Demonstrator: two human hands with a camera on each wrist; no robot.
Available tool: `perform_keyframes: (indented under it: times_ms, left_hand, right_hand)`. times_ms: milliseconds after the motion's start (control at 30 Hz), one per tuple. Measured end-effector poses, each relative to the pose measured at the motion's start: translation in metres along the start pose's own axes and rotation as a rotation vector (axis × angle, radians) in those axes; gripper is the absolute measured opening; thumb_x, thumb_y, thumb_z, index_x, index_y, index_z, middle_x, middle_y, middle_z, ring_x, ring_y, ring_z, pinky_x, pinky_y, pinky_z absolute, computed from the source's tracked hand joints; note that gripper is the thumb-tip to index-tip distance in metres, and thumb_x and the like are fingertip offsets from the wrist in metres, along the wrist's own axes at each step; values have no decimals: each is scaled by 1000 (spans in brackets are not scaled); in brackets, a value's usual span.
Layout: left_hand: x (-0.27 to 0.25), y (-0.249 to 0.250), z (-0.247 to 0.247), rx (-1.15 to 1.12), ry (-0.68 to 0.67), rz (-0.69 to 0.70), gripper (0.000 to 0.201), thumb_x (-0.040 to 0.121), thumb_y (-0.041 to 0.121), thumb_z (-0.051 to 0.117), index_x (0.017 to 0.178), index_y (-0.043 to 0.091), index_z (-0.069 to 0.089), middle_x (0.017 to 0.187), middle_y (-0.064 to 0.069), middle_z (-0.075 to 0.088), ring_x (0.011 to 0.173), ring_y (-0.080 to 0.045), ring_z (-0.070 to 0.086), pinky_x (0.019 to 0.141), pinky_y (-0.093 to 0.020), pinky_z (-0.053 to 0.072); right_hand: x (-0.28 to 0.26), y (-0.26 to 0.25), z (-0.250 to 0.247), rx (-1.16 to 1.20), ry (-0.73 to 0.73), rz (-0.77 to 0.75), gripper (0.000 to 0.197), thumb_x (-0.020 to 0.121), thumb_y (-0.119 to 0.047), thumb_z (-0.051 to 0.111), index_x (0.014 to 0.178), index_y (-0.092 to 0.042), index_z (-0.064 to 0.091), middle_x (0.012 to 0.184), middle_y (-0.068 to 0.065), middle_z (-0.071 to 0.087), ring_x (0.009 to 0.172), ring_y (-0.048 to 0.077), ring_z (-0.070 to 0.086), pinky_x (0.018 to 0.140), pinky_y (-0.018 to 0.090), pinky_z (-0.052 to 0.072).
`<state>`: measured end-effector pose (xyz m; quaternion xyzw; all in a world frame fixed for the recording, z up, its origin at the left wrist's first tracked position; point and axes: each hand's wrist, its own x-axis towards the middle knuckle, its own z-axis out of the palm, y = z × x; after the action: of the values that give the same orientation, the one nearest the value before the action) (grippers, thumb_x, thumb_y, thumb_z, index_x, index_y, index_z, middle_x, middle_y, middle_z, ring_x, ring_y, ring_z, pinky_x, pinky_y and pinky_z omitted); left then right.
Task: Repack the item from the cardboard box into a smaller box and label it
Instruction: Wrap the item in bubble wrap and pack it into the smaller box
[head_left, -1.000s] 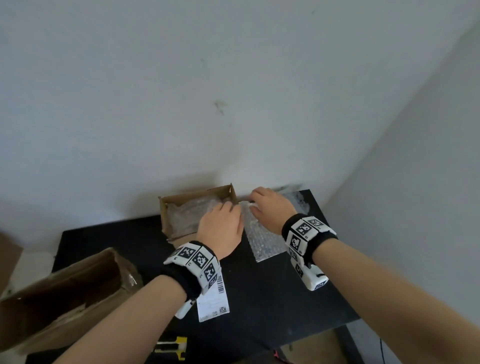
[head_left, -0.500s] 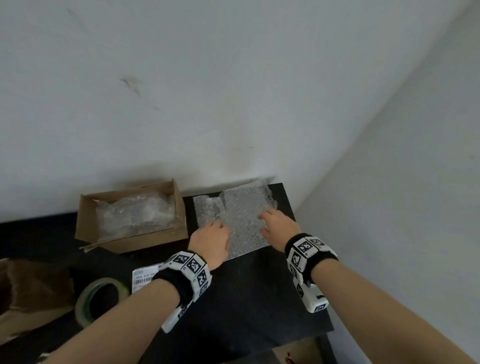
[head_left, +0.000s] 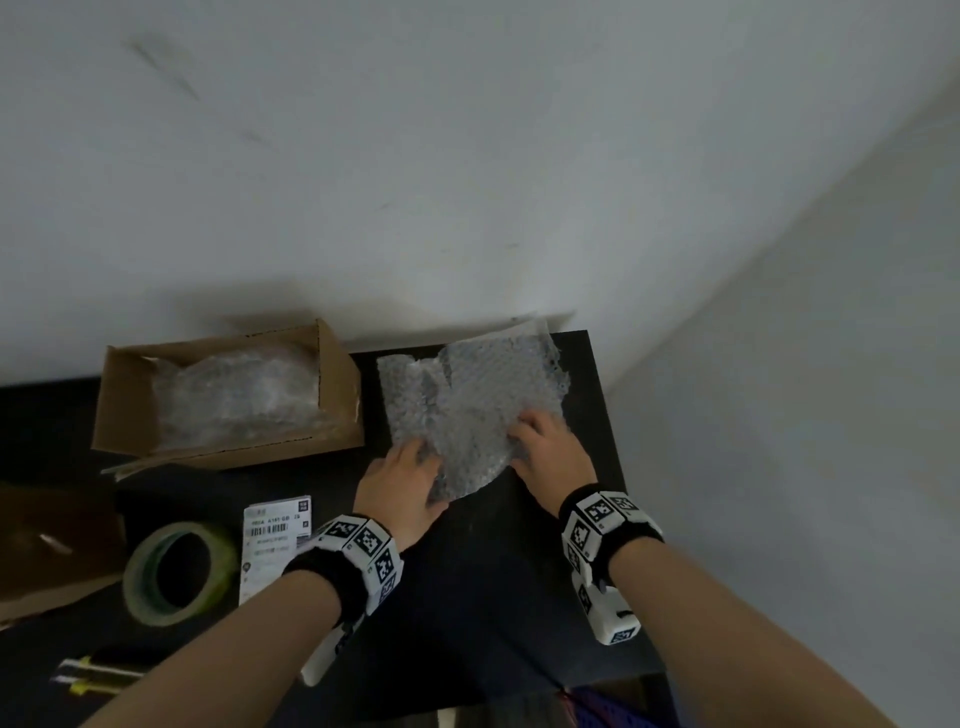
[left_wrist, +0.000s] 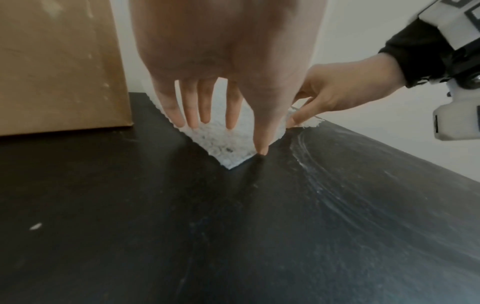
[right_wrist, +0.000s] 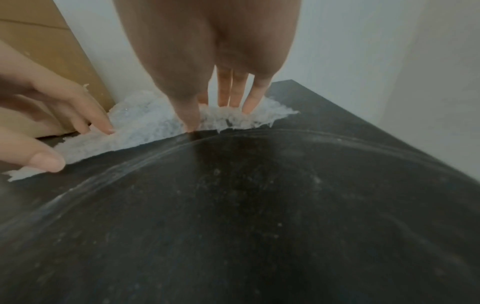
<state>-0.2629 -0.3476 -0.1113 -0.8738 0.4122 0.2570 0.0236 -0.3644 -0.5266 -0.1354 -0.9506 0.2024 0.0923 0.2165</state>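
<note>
A loose sheet of bubble wrap (head_left: 467, 400) lies flat on the black table (head_left: 493, 571), right of the small open cardboard box (head_left: 337, 395). A bubble-wrapped item (head_left: 239, 400) lies inside that box. My left hand (head_left: 405, 483) presses the sheet's near left corner with straight fingers (left_wrist: 192, 111), its thumb at the edge. My right hand (head_left: 550, 452) presses the near right part of the bubble wrap (right_wrist: 145, 127) with straight fingers (right_wrist: 231, 90). Neither hand curls round anything. A white printed label (head_left: 275, 535) lies near my left wrist.
A roll of greenish tape (head_left: 179, 571) lies left of the label. A yellow-tipped cutter (head_left: 98, 675) sits at the near left edge. A larger brown box (head_left: 52, 545) is at far left. White walls close the table's back and right sides.
Both hands left the small box and came down on the bubble wrap sheet. Since half a second ago they pressed closer together and the sheet's near edge turned slightly.
</note>
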Motion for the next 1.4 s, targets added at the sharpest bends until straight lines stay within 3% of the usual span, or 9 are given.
perform_keyframes:
  times_ms: [367,467,600,700,867,933,1067,1200,1400]
  left_hand:
    - [4,27,-18,-48,187,65,79,78,71,48,137,21,32,137,-2,39,128,-21,37,103,-34,33]
    - [6,36,-35,-37,210,110,69,83,63,49,136,22,34,138,-3,40,127,-21,39,104,-34,35]
    - [8,44,-59,-45,269,159,37,93,42,46,124,21,45,125,-1,53,113,-19,51,89,-32,45]
    - [8,46,-75,-14,292,162,30,95,30,46,122,18,47,119,-3,56,104,-19,58,86,-33,49]
    - [0,47,-102,-81,350,216,45,85,57,52,114,23,47,103,7,58,90,-14,60,74,-29,48]
    - [-6,48,-111,-46,387,243,43,87,52,52,116,22,46,102,6,60,89,-16,62,70,-30,48]
    - [-13,38,-134,-156,424,217,22,98,25,39,114,14,48,93,-10,66,86,-30,64,69,-38,48]
    - [-23,11,-159,-225,414,197,19,98,21,40,106,13,55,92,-13,67,87,-32,62,75,-38,48]
    - [-41,-24,-179,-576,514,139,14,97,17,46,100,10,58,90,-11,66,80,-28,62,73,-36,50]
  right_hand:
    - [1,-6,-23,-10,79,-30,22,95,-21,46,110,-11,59,120,5,55,112,23,51,89,31,37]
    - [0,-13,-39,-37,93,-61,21,96,-24,46,109,-13,58,114,3,59,106,20,54,89,28,35]
    - [-2,-27,-66,-42,115,-89,27,96,-23,46,121,-14,53,120,4,61,110,19,56,97,28,36]
    - [-4,-34,-87,-60,158,-109,29,95,-24,50,121,-14,53,119,3,62,107,19,58,99,30,39]
    - [-10,-46,-120,-22,292,-121,22,92,-22,54,110,-10,58,105,5,66,96,22,61,87,32,45]
    - [-14,-53,-131,0,340,-142,23,92,-23,56,110,-9,58,103,7,67,94,23,61,85,31,44]
    - [-16,-65,-152,-41,397,-131,43,89,-36,59,126,-14,51,123,1,59,114,17,53,101,29,31]
    - [-17,-74,-164,-4,350,-87,62,87,-47,59,137,-16,40,137,2,48,125,19,45,107,33,28]
    - [-22,-95,-155,28,417,-62,72,86,-38,63,144,-13,27,147,5,33,134,21,35,110,35,29]
